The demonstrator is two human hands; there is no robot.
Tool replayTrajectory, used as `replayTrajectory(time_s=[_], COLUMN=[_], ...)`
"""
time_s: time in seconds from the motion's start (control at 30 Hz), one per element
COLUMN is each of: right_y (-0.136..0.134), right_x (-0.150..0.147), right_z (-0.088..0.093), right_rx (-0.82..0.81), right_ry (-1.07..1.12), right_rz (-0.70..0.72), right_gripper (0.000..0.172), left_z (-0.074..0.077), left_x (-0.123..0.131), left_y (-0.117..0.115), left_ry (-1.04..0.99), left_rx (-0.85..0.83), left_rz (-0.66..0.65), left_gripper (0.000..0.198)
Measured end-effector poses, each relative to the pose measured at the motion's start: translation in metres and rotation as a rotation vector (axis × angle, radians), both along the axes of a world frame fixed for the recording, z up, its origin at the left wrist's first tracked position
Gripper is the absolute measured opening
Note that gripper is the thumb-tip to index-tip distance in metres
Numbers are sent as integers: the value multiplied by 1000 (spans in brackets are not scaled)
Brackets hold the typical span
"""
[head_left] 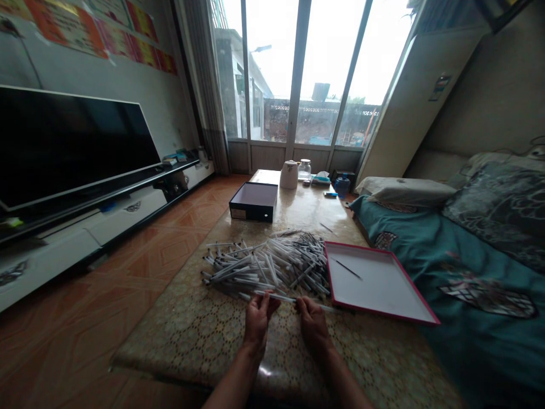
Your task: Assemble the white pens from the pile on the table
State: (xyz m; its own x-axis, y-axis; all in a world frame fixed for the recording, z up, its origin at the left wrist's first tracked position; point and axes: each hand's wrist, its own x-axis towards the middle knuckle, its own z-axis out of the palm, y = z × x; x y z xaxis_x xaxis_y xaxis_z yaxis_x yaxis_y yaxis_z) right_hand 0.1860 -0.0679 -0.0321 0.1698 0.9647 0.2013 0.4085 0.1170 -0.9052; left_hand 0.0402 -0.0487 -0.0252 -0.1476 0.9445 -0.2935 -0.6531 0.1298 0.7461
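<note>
Left hand [256, 319] and right hand [313, 321] are nearly closed, thumbs and fingers pinching one slim pale pen [281, 297] between them, low over the near side of the pen pile [272, 261]. Its long axis runs crosswise, from the left fingertips to the right ones, with the right end slightly nearer the person; which end is the writing tip cannot be told. Another pale rod shows just right of the right hand, along the near edge of the red-rimmed tray [378, 284], and whether that hand touches it is unclear.

Pens in the pile lie at many angles, a good number with dark ends toward the left. Inside the tray, one dark pen [349, 270] slants, its near end to the right. The pile reaches the tray's left side, so room there is tight. Patterned tabletop [191, 335] gives open room left of the hands and toward the near edge, and more lies between the pile and the dark box [251, 211] farther off on the left.

A pale label [239, 214] on the box is too small to read. Printing on the wall posters [68, 25] is likewise illegible.
</note>
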Motion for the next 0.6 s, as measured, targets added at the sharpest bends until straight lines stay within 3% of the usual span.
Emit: replayTrajectory(time_s=[0.23, 0.53, 0.6], right_y=[-2, -4, -4], right_x=[2, 0, 0], right_z=[2, 1, 2], right_rx=[5, 48, 64], right_ry=[50, -46, -29], right_rz=[31, 12, 17], right_gripper=[26, 36, 31], left_z=[2, 1, 0], left_x=[0, 0, 0], left_y=[-1, -2, -1], left_ry=[22, 24, 23], left_rx=[-5, -2, -3], left_rz=[0, -5, -8], left_gripper=[31, 31, 31])
